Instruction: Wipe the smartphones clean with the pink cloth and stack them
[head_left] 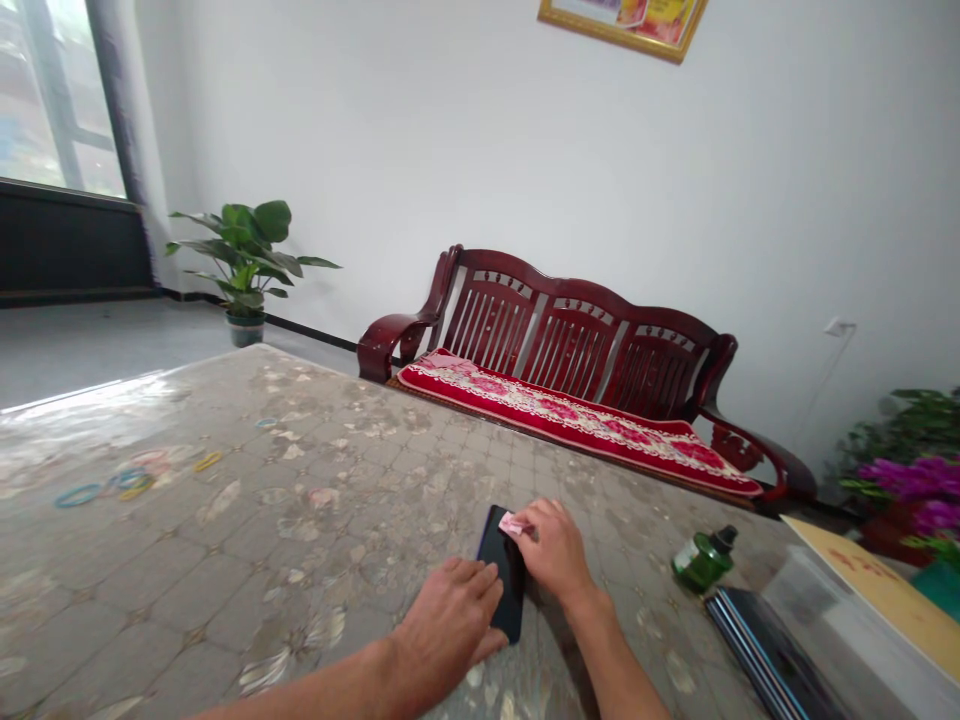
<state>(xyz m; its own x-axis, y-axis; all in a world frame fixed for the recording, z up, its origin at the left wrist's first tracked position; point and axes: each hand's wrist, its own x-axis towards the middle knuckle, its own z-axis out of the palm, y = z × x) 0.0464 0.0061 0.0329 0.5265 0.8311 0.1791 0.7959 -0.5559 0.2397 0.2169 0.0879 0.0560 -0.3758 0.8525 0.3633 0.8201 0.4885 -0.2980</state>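
Slim dark phone (511, 580), bluish edge, right fingers (537, 514) pinching pink cloth (511, 523), left fingers (480, 578) on phone, grip unclear

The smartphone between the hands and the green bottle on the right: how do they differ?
The smartphone lies flat, while the green bottle stands upright. The smartphone is a thin, dark slab; the green bottle is rounded, with a black top. The left hand touches the smartphone, but neither hand touches the green bottle. Both rest on the patterned tablecloth.
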